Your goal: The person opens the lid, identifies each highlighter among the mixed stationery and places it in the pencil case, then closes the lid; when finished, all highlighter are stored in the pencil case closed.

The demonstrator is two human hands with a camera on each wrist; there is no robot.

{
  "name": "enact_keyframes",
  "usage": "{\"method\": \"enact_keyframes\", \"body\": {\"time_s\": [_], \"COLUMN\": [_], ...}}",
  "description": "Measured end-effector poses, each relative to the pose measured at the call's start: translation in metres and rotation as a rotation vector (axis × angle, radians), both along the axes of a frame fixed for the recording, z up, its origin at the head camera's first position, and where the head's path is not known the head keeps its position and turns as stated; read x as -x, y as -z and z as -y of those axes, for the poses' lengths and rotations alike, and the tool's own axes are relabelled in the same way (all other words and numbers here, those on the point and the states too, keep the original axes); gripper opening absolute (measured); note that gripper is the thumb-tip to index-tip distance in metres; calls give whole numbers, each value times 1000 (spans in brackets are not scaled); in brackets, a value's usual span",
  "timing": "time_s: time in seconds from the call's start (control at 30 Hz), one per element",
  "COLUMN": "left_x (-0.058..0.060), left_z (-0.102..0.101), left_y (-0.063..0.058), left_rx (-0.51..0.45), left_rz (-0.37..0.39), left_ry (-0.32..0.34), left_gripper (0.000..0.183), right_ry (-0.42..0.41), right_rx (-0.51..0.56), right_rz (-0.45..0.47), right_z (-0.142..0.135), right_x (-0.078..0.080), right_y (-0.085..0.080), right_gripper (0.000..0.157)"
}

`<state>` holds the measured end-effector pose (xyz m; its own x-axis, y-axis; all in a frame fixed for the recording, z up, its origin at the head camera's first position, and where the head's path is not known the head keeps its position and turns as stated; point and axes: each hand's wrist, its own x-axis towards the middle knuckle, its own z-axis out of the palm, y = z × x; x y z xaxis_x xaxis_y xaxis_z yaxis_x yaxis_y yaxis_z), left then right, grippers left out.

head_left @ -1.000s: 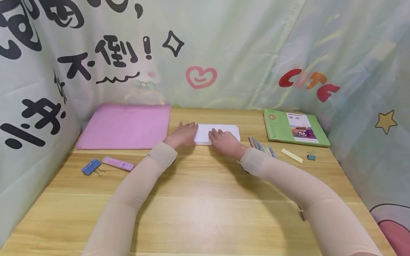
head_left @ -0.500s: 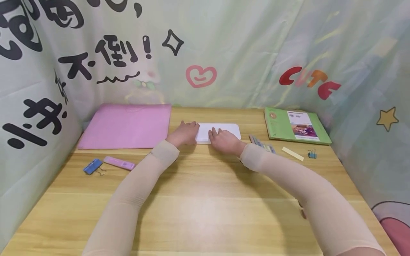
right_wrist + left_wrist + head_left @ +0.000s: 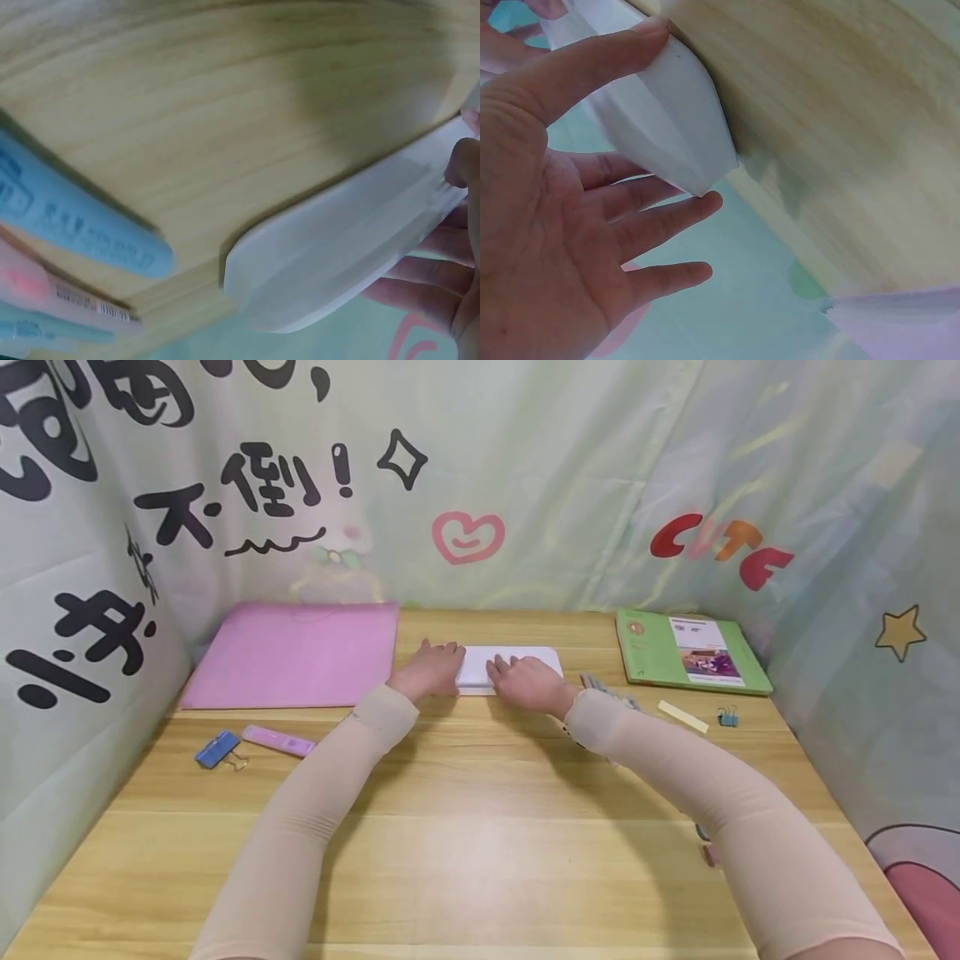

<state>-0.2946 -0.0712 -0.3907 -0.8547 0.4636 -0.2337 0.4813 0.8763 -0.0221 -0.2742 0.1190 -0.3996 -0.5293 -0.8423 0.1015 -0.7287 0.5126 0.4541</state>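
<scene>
A white flat rectangular thing with rounded corners [image 3: 474,667] lies toward the back middle of the table, lengthwise across. My left hand [image 3: 431,668] grips its left end; in the left wrist view the thumb [image 3: 641,41] lies over the near side of the white thing [image 3: 660,90], with fingers spread behind it. Farther right, my right hand [image 3: 527,683] holds it by the near edge, and in the right wrist view my fingers [image 3: 427,300] reach behind the white thing [image 3: 322,247]. Its near face shows a lengthwise crease or layered edge.
A pink folder [image 3: 300,656] lies back left, above a blue binder clip [image 3: 217,749] and a slim pink-purple bar [image 3: 277,741]. Highlighters [image 3: 82,210] lie by my right wrist. Farther right are a pale yellow strip [image 3: 682,716], a small teal binder clip [image 3: 727,717] and a green book [image 3: 652,652].
Both hands keep nearly the same place on the white thing. Its near edge shows a slightly wider grey band at the left than before.
</scene>
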Motion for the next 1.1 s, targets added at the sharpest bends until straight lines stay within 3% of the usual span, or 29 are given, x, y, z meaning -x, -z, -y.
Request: {"method": "enact_keyframes", "body": {"time_s": [0.17, 0.4, 0.57, 0.77, 0.97, 1.1], "left_x": [2, 0, 0, 2, 3, 4], "left_z": [9, 28, 34, 36, 36, 36], "left_y": [2, 5, 8, 15, 15, 13], "left_rx": [-81, -235, -194, -223, -235, -269], "left_rz": [8, 62, 65, 75, 106, 145], "left_ry": [-21, -118, -116, -48, -67, -75], "left_gripper": [98, 118, 110, 66, 87, 87], "right_ry": [-63, -56, -19, 39, 84, 131], "right_rx": [100, 257, 337, 456, 464, 478], "right_rz": [-46, -33, -13, 80, 169, 215], "right_z": [-3, -10, -15, -13, -9, -6], "right_x": [6, 11, 15, 19, 23, 26], "right_y": [-4, -10, -16, -21, -23, -25], "right_gripper": [31, 24, 25, 24, 23, 25]}}
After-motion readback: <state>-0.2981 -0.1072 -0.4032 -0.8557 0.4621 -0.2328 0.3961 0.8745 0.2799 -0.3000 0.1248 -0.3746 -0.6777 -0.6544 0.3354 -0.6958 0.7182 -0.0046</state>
